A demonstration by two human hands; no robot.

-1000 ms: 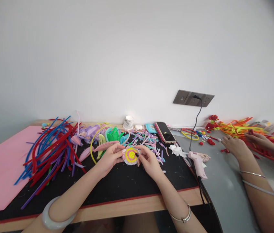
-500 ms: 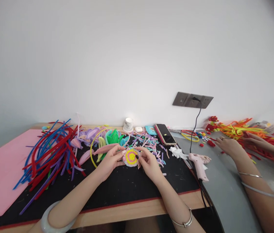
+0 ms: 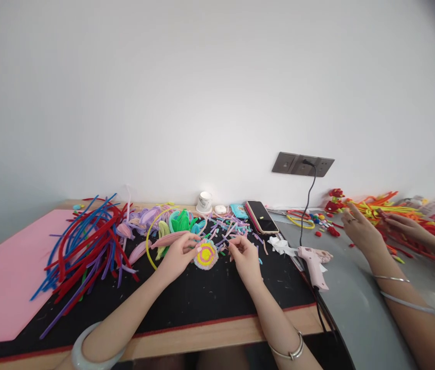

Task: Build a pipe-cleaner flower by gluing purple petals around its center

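The worktop (image 3: 186, 335) is mostly covered by a black mat (image 3: 210, 295), and small items are crowded along its far side, so anything dropped there could easily be lost. A large bundle of fuzzy stems (image 3: 90, 246), red, blue and purple, is spread across the left of the frame; its ends could be snagged if the left hand (image 3: 177, 258) were swung outward. Right of centre, a pink glue gun (image 3: 313, 264) is laid beside the mat's right edge, with a black cable (image 3: 309, 203) seen rising behind it to the socket panel (image 3: 303, 164). Whether it is hot cannot be told; if so, a burn could be caused by a careless reach.

At lower centre, a round fuzzy disc (image 3: 205, 255) is pinched at its left edge by the left fingers. With only one side gripped, it could be tilted or its rim pulled loose. The right fingers, apart from the disc, are pressed together at the tips on the right hand (image 3: 247, 262); whether something tiny is pinched there cannot be told. Behind them, short cut pieces (image 3: 236, 225) are strewn and could be mixed up.
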